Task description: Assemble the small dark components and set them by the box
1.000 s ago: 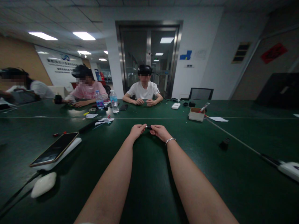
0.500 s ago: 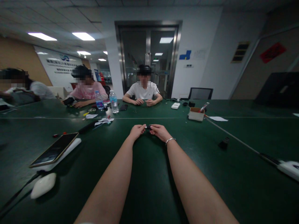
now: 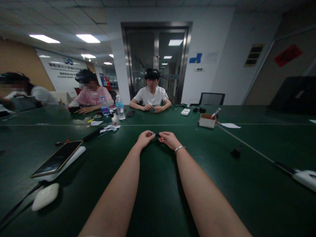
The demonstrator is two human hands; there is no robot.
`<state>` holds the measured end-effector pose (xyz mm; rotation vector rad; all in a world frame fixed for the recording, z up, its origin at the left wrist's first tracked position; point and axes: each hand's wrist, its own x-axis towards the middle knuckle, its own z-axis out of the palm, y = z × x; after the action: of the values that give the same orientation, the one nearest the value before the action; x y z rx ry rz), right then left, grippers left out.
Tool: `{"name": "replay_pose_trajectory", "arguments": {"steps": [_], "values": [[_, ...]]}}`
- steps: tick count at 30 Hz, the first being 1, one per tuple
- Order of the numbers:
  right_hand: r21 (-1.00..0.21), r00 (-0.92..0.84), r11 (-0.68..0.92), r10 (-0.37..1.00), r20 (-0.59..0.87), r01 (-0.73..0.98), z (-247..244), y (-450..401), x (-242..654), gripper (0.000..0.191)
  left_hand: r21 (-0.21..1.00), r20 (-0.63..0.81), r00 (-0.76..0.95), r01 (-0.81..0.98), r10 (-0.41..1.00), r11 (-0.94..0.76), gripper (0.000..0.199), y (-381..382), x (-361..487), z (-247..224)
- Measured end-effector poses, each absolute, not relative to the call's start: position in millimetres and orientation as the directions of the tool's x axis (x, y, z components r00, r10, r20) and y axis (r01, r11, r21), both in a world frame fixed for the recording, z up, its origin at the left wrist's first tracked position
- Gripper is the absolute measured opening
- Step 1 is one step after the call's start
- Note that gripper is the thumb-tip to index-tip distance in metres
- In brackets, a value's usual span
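A small dark object [image 3: 157, 134] is held between my two hands, just above the green table [image 3: 163, 177]. My left hand [image 3: 145, 139] pinches its left end with the thumb and fingers. Its right end sits in the closed fingers of my right hand [image 3: 169, 139], whose wrist wears a silver bracelet [image 3: 180, 149]. What the object is, I cannot make out; fingertips cover both ends.
At the left a phone [image 3: 58, 158] rests on a white item, near a white rounded object [image 3: 45, 197]. Bottles [image 3: 120, 108], paper [image 3: 110, 128], a small box [image 3: 207, 121] and a black item [image 3: 237, 151] stand around. Three people sit beyond.
My left fingers have shifted slightly on the small object; its light-coloured left end is now hardly visible. My right hand has stayed almost still.
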<state>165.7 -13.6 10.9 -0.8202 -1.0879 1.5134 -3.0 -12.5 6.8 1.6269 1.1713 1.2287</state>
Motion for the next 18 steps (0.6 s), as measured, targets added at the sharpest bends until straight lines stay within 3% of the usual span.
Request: {"name": "replay_pose_trajectory", "arguments": {"steps": [8,15,18], "values": [[-0.936,-0.218,-0.039,0.975,0.041,-0.350,10.5,-13.3,164.8,0.014,0.917,0.303,0.115,0.235,0.946,-0.322,0.026,-6.9,-4.1,2.5],[-0.941,-0.198,-0.019,0.979,0.051,-0.338,8.9,-11.9,162.9,0.018,0.957,0.195,0.074,0.202,0.978,-0.206,0.032,-11.2,1.9,7.8],[-0.941,-0.199,-0.009,0.978,0.062,-0.337,8.1,-11.5,162.7,0.019,0.943,0.247,0.054,0.216,0.967,-0.253,0.031,-11.3,2.2,6.8]]}}
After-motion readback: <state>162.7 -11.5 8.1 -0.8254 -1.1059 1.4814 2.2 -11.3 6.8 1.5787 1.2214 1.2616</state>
